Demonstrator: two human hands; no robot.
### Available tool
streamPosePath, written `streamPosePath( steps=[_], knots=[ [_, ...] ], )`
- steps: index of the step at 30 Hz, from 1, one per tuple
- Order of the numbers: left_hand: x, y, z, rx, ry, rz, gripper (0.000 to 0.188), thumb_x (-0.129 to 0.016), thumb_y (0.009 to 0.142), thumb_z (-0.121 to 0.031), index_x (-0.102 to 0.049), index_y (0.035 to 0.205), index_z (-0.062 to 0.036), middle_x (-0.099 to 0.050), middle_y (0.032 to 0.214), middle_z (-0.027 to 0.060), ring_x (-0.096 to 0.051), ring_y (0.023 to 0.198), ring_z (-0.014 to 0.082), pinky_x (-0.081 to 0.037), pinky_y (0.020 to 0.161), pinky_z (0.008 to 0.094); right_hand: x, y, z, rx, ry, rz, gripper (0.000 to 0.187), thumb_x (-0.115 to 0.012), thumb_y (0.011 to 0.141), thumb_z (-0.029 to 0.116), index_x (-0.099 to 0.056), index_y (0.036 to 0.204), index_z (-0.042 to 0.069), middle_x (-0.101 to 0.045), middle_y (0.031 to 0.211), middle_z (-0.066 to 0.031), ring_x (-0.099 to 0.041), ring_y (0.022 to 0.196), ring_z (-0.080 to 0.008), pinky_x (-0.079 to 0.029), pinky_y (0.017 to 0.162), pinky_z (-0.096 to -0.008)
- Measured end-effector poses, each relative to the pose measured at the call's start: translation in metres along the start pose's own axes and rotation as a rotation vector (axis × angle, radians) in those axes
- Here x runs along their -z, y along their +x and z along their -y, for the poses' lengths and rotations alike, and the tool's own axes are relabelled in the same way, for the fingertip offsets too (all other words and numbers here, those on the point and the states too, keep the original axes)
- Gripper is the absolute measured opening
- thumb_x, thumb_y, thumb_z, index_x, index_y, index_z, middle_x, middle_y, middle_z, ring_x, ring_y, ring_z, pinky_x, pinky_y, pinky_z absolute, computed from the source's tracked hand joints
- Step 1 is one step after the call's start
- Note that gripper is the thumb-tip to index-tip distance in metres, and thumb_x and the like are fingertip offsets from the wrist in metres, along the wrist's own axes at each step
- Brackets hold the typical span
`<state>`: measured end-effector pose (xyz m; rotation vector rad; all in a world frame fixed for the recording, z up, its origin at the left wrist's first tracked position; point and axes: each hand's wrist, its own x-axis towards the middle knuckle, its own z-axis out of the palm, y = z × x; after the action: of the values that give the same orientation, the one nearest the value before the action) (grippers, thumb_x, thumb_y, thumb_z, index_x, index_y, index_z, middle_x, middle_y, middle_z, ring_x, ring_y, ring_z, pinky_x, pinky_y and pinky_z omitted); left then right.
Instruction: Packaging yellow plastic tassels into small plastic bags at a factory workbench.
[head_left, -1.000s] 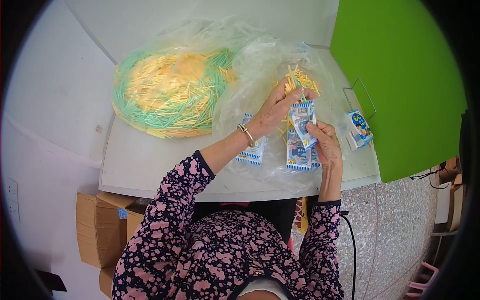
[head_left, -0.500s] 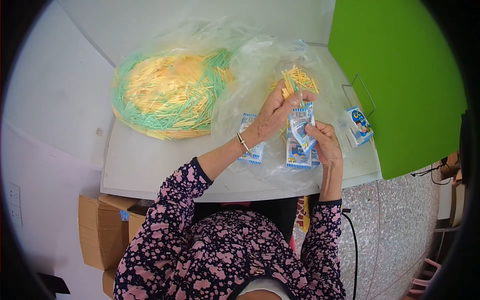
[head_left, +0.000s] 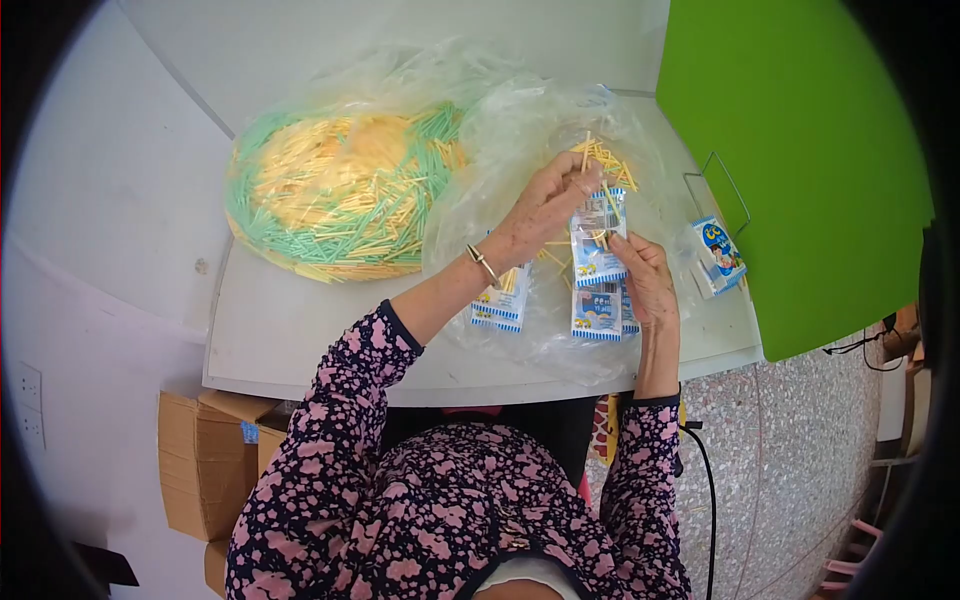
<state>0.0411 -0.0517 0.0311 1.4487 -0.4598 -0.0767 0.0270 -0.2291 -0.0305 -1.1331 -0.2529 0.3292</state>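
Note:
My left hand (head_left: pixel 553 198), with a metal bangle at its wrist, is closed at the top of a small blue-and-white packet (head_left: pixel 598 262). A thin yellow stick (head_left: pixel 587 148) stands up from its fingers. A pale green stick (head_left: pixel 611 200) slants at the packet's upper end, and other sticks show through its clear part. My right hand (head_left: pixel 647 275) pinches the packet's right side between thumb and fingers. More blue-and-white packets (head_left: pixel 597 312) lie just below it, and others (head_left: pixel 498 308) lie under my left wrist. Loose yellow sticks (head_left: pixel 612 163) are heaped beyond my hands.
A big clear bag (head_left: pixel 340 195) full of yellow and green sticks stands at the left of the white table (head_left: pixel 300 345). A crumpled clear plastic sheet (head_left: pixel 500 130) lies under the work. One blue picture packet (head_left: pixel 718 255) sits by the green panel (head_left: pixel 800 170). Cardboard boxes (head_left: pixel 205 465) stand at lower left.
The bunch of sticks in my left hand has shrunk to about one visible stick. The packet in my right hand has moved up slightly and now shows sticks at its upper part.

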Motion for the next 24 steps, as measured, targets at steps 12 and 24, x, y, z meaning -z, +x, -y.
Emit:
streamPosePath(
  steps=[12, 24],
  knots=[
    [0.013, 0.022, 0.004, -0.033, 0.047, -0.051, 0.024, -0.048, 0.092, -0.019, -0.054, 0.105, -0.0005, -0.062, 0.095, 0.0072, -0.056, 0.089, 0.0101, -0.046, 0.077, 0.0240, -0.002, 0.006, 0.005, 0.017, 0.048, -0.001, 0.023, -0.055, 0.088, 0.015, -0.060, 0.104, 0.000, -0.064, 0.092, -0.0038, -0.059, 0.079, -0.0075, -0.047, 0.070, -0.0227],
    [0.011, 0.024, 0.012, -0.062, 0.302, -0.095, 0.030, -0.047, 0.090, -0.010, -0.038, 0.119, -0.0047, -0.064, 0.095, 0.0136, -0.058, 0.084, 0.0098, -0.046, 0.072, 0.0221, -0.010, 0.007, 0.004, 0.020, 0.145, -0.038, 0.022, -0.057, 0.087, 0.017, -0.061, 0.103, 0.002, -0.065, 0.092, -0.0032, -0.060, 0.077, -0.0072, -0.048, 0.067, -0.0230]
  ],
)
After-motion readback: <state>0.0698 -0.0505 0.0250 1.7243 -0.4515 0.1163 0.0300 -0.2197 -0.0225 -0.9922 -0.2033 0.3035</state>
